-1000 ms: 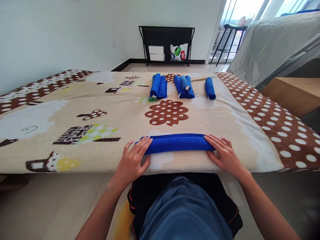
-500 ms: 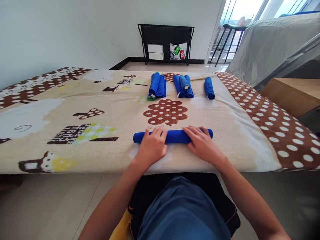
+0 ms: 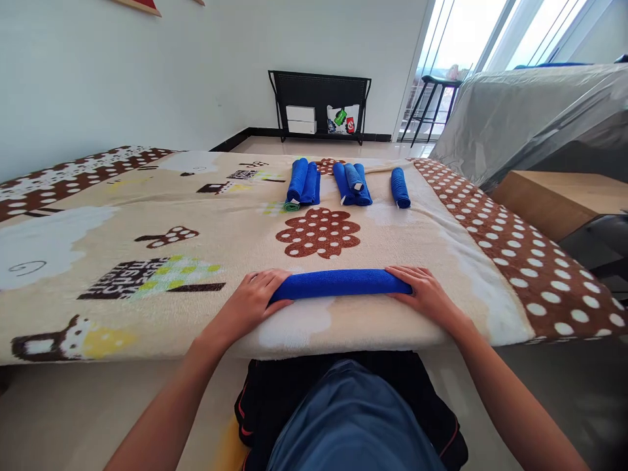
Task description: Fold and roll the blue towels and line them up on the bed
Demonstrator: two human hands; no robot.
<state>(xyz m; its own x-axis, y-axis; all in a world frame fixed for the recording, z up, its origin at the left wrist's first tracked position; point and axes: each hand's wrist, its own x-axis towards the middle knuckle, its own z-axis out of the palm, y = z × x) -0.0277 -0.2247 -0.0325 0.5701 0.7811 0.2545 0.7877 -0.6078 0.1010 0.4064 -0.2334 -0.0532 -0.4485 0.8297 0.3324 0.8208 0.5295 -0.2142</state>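
A rolled blue towel [image 3: 341, 282] lies crosswise near the front edge of a patterned blanket [image 3: 235, 245]. Around its left end my left hand [image 3: 255, 294] is closed, thumb in front and fingers behind. My right hand [image 3: 424, 291] grips the right end in the same way. Farther back lie more rolled blue towels: a stacked group [image 3: 304, 183] with a green roll [image 3: 292, 206] at its near end, a second stacked group [image 3: 352, 185], and a single roll [image 3: 400, 188] to the right.
Against the far wall stands a black rack [image 3: 318, 98] holding white boxes [image 3: 301, 120] and a printed bag [image 3: 343, 120]. At the right are a cardboard box [image 3: 554, 199] and a large plastic-covered object [image 3: 530, 118]. A black stool [image 3: 432, 108] stands by the window.
Both hands have moved outward from the top of the rolled towel to its two ends and now grip them. The view has tilted up slightly.
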